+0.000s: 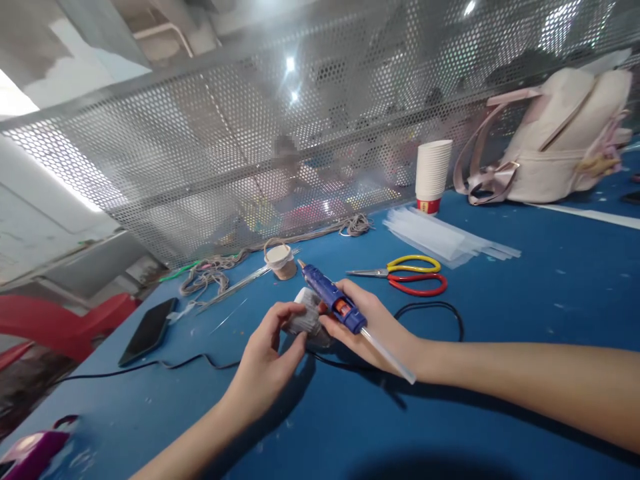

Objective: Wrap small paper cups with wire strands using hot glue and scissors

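My left hand (275, 357) has its thumb and fingers closed around a small white cup wrapped in grey cord (304, 320). The cup is tilted, and the fingers cover part of it. In my right hand (375, 327) is a blue hot glue gun (327, 293), its nozzle pointing up and left above the cup. A clear glue stick (390, 357) sticks out of its back end. The fingertips of my right hand are close to the cup; whether they touch it I cannot tell. Just beyond stands a small cord-wrapped cup with a looped handle (284, 267).
Scissors (417, 275) with yellow and red handles lie right of the glue gun, near clear glue sticks in bags (440, 237). Stacked paper cups (433, 175) and a backpack (560, 143) stand behind. Grey cord (205, 277), a phone (149, 331) and a black cable (190, 360) lie left.
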The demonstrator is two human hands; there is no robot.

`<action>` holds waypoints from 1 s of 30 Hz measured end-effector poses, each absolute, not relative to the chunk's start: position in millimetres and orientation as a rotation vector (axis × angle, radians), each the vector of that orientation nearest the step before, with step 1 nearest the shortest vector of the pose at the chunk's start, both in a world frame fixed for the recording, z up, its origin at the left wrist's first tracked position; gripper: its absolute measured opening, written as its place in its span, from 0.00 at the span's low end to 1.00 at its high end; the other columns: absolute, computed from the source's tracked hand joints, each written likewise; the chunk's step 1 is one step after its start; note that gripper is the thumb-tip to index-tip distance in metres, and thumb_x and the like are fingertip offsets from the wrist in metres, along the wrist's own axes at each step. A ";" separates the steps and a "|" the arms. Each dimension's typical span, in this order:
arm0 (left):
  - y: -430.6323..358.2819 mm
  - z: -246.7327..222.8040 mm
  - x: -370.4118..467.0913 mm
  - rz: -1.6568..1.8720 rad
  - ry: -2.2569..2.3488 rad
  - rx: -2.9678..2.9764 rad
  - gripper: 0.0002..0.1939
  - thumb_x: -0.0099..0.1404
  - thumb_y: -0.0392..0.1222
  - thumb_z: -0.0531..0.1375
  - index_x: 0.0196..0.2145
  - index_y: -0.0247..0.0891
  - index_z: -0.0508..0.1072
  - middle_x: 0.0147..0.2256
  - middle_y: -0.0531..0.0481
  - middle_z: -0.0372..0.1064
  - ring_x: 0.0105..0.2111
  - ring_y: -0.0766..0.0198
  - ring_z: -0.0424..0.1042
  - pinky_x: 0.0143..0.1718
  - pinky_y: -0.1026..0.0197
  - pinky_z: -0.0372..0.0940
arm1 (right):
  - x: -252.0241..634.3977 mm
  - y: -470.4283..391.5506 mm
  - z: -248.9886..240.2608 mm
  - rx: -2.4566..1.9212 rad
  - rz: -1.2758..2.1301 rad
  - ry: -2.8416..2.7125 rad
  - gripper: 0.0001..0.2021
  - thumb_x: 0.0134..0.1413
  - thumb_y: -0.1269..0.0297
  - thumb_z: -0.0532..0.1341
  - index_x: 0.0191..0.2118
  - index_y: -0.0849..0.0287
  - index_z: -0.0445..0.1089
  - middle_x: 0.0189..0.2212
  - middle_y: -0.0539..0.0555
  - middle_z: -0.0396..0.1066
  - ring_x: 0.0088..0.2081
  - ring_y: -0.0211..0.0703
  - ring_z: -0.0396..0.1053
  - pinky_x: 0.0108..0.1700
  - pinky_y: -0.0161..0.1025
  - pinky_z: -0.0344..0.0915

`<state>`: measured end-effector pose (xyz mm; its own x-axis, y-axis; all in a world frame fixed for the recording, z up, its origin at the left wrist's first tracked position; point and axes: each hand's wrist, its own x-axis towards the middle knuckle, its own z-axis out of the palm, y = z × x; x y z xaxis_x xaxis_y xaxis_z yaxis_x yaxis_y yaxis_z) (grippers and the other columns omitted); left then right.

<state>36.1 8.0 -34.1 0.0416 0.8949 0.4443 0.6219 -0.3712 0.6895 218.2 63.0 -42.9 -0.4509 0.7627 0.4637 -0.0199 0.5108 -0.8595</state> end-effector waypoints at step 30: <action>26.6 -23.9 -3.7 1.421 1.823 1.793 0.16 0.57 0.39 0.56 0.43 0.39 0.72 0.38 0.47 0.75 0.39 0.58 0.73 0.43 0.55 0.67 | 243.0 91.6 -45.0 -0.885 0.167 -2.837 0.15 0.50 0.77 0.53 0.44 0.64 0.69 0.42 0.64 0.68 0.42 0.53 0.66 0.42 0.45 0.60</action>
